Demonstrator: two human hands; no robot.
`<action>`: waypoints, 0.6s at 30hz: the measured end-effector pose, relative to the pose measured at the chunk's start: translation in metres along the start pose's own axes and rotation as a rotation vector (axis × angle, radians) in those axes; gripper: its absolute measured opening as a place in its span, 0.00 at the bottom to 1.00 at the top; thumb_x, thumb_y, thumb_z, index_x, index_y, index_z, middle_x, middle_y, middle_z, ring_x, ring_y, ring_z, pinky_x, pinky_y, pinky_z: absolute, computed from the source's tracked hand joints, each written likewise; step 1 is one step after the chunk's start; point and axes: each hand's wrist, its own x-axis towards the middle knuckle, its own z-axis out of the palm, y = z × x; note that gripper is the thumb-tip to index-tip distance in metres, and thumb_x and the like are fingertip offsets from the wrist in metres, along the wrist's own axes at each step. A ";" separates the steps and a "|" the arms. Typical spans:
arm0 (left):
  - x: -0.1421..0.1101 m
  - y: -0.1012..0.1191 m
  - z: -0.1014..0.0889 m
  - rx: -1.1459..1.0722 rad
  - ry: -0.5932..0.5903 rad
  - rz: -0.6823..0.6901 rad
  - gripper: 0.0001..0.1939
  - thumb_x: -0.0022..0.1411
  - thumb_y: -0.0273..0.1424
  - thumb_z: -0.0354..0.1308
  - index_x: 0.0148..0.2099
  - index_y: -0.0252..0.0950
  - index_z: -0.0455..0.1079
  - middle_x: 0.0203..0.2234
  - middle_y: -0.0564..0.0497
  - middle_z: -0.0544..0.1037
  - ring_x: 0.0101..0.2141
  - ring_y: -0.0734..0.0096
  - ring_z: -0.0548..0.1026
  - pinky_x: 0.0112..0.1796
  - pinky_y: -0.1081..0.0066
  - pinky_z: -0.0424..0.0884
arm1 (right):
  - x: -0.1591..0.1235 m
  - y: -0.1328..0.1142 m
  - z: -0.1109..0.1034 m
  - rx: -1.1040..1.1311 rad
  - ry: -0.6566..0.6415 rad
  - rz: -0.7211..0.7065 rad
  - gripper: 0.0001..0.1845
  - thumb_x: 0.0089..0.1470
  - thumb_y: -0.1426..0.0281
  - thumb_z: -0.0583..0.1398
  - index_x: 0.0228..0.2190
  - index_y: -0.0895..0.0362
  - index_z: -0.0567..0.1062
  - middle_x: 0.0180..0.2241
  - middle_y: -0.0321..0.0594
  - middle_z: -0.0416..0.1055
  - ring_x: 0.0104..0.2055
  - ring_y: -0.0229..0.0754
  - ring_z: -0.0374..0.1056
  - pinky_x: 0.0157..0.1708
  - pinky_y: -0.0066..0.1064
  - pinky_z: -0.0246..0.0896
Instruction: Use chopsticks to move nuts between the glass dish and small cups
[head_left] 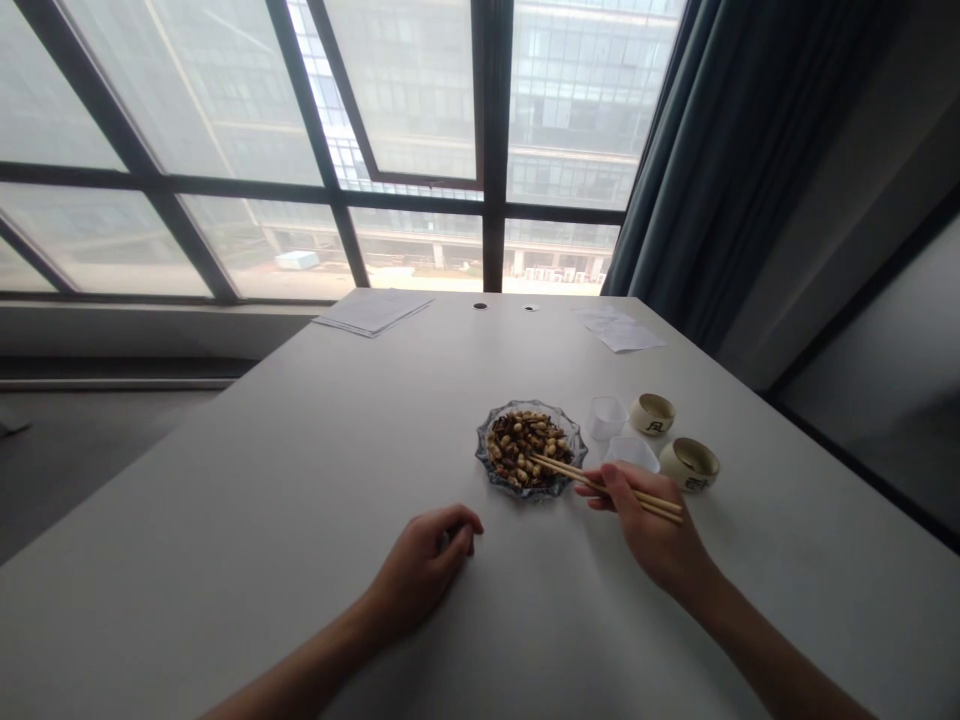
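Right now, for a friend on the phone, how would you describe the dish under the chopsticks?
On the white table, find the small cups at right. Just left sits a scalloped glass dish, the one heaped with nuts, chopsticks from the right hand reaching in.

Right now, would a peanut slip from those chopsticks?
Probably: the peanuts look small, rounded and glossy, and the wooden chopsticks look smooth. They seem light too, and heaped on the glass plate, one could easily roll.

We see wooden chopsticks [604, 486] slanting toward the upper left, tips at brown-skinned peanuts [521, 447] heaped in a scalloped glass dish [579, 440] just right of frame centre.
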 end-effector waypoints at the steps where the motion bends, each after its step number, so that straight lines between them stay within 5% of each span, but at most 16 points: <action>1: 0.000 0.000 0.000 -0.001 0.000 0.002 0.13 0.66 0.35 0.50 0.38 0.36 0.75 0.25 0.52 0.77 0.28 0.66 0.72 0.32 0.72 0.65 | 0.000 0.000 0.001 0.000 0.010 0.000 0.25 0.61 0.51 0.61 0.38 0.61 0.82 0.36 0.50 0.82 0.39 0.51 0.80 0.40 0.38 0.78; 18: 0.000 0.000 0.000 -0.015 0.019 0.010 0.14 0.65 0.36 0.51 0.37 0.36 0.75 0.24 0.52 0.77 0.27 0.66 0.72 0.32 0.72 0.65 | 0.007 -0.018 -0.004 -0.042 0.021 0.112 0.28 0.55 0.48 0.64 0.36 0.63 0.82 0.32 0.50 0.82 0.35 0.52 0.81 0.37 0.39 0.79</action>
